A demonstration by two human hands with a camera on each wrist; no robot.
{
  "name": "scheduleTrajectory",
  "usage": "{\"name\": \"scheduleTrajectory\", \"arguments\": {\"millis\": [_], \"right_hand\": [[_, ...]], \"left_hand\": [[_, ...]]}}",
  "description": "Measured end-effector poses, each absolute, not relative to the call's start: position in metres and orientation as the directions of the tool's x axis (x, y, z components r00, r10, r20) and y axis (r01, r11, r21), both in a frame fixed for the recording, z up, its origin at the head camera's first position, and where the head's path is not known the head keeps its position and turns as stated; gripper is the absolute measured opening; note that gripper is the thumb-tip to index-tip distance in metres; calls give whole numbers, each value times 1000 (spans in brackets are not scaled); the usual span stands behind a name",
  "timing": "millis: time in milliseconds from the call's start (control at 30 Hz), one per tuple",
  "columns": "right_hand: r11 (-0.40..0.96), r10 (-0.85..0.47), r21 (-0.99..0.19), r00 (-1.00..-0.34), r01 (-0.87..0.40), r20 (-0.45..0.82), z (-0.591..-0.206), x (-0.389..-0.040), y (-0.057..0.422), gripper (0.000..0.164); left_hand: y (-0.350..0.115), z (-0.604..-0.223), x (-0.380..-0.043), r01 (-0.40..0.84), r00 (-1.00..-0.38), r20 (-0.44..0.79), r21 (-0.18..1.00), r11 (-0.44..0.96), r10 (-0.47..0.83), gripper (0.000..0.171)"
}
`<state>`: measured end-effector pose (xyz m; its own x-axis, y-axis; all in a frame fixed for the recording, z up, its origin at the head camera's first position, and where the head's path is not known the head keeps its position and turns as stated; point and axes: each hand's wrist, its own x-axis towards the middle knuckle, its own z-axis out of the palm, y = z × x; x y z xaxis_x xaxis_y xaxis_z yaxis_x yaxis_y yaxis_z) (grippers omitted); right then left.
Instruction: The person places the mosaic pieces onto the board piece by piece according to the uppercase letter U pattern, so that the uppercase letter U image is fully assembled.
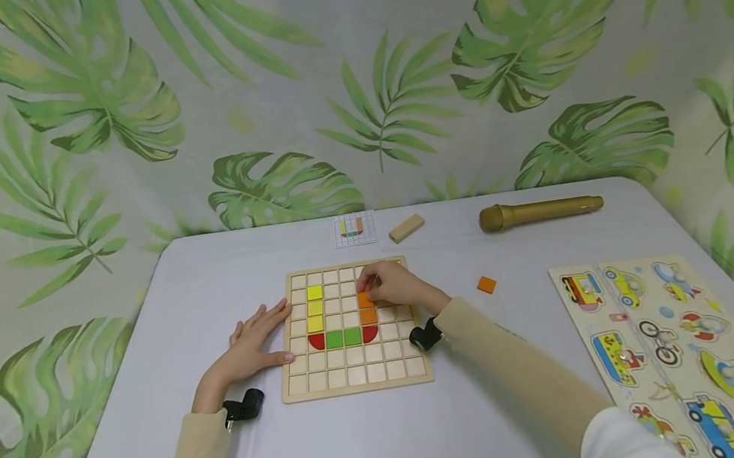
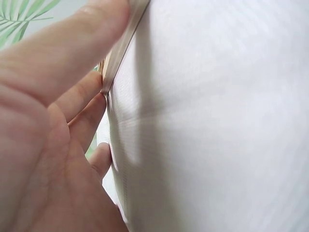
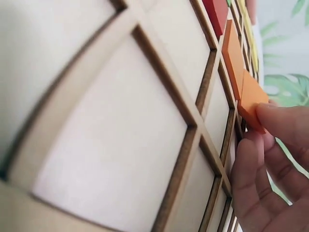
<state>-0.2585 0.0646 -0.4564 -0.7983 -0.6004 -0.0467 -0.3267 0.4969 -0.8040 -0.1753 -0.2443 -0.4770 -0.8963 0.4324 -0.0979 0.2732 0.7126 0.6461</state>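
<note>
A wooden grid board (image 1: pixel 357 377) lies on the table. My right hand (image 1: pixel 395 283) pinches an orange square tile (image 3: pixel 251 100) between thumb and fingers, at a cell above another orange tile (image 1: pixel 368 317); the held tile looks slightly tilted in the right wrist view. Straight fingers of my left hand (image 1: pixel 249 348) touch the board's left edge, thumb lower down. Yellow tiles (image 1: pixel 316 308) form a column on the left of the grid. Below lie two green tiles (image 1: pixel 342 337) between rounded red pieces (image 1: pixel 316 341). One loose orange tile (image 1: pixel 486 285) rests right of the board.
Behind the board are a printed pattern card (image 1: pixel 354 229) and a small wooden block (image 1: pixel 406 228). A brown microphone-shaped object (image 1: pixel 540 213) lies at the back right. A vehicle peg puzzle (image 1: pixel 641 311) takes up the right side, and a leaf-print cloth (image 1: pixel 387 106) hangs behind the table.
</note>
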Motion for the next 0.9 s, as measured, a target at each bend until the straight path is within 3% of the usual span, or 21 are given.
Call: {"name": "scheduleTrajectory", "arguments": {"millis": [400,900], "right_hand": [[486,-539,-822,-842,-297,-14,-457,-257,88,9],[386,-433,-915,-899,-117,-68,-448,-255,212,26]], "left_hand": [[-244,-476,-174,277,-895,-94,649,709,436,87],[-243,-475,-173,278,-896,-86,657,701,436,86]]}}
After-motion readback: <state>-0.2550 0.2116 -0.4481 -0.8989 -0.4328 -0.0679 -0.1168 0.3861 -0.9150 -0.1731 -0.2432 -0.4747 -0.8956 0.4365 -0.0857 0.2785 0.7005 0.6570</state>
